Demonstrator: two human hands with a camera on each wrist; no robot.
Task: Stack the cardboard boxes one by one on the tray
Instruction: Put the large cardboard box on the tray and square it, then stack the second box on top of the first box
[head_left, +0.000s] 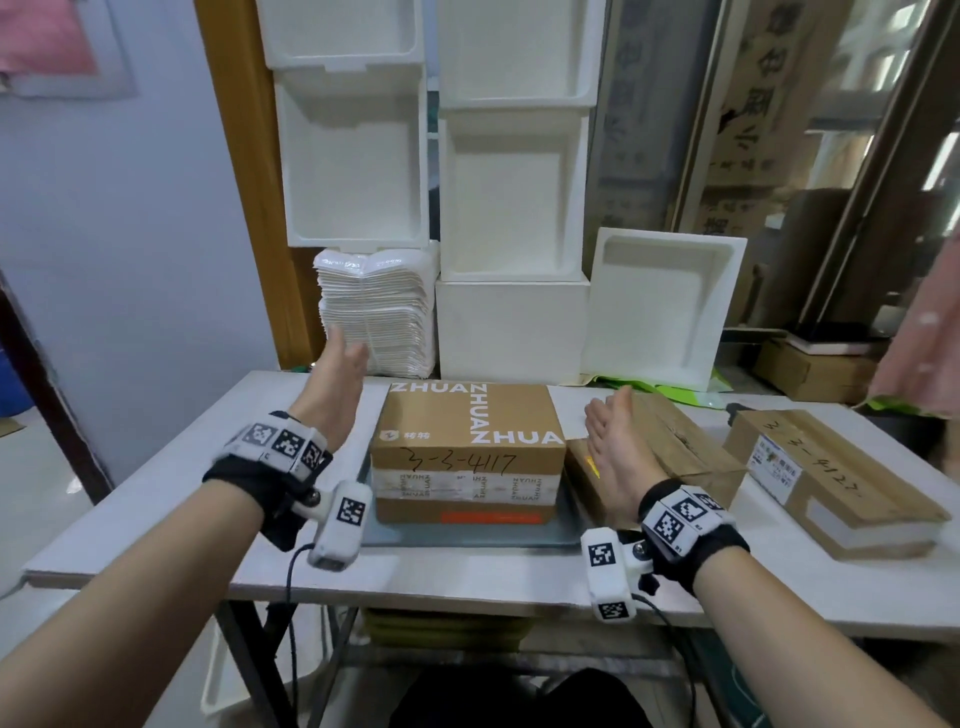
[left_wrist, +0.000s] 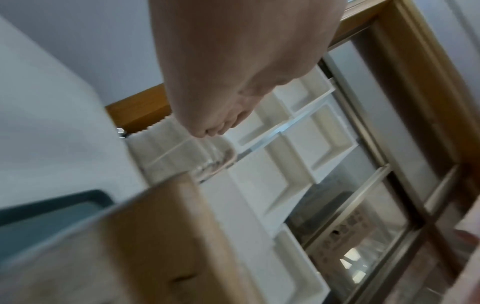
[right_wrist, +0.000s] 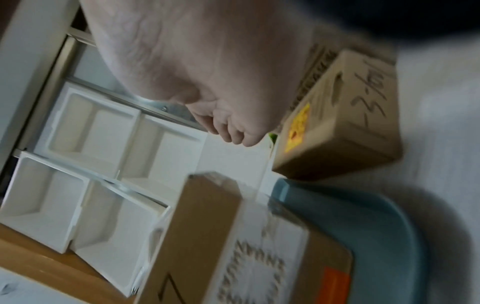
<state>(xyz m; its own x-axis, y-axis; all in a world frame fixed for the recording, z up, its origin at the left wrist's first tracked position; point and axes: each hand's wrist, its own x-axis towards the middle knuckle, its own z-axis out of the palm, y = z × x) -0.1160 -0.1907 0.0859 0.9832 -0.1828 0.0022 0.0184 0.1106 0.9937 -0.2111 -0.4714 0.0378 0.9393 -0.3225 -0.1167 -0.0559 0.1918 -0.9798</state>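
A brown cardboard box printed ZHUAN sits on the grey-blue tray at the table's middle. My left hand hovers open just left of the box, palm toward it, touching nothing. My right hand hovers open just right of it, in front of a second box with a yellow sticker. A third flat box with a label lies further right on the table.
White foam containers and a pile of white packets stand behind the table. More cartons sit at the back right. Another person's sleeve shows at the right edge.
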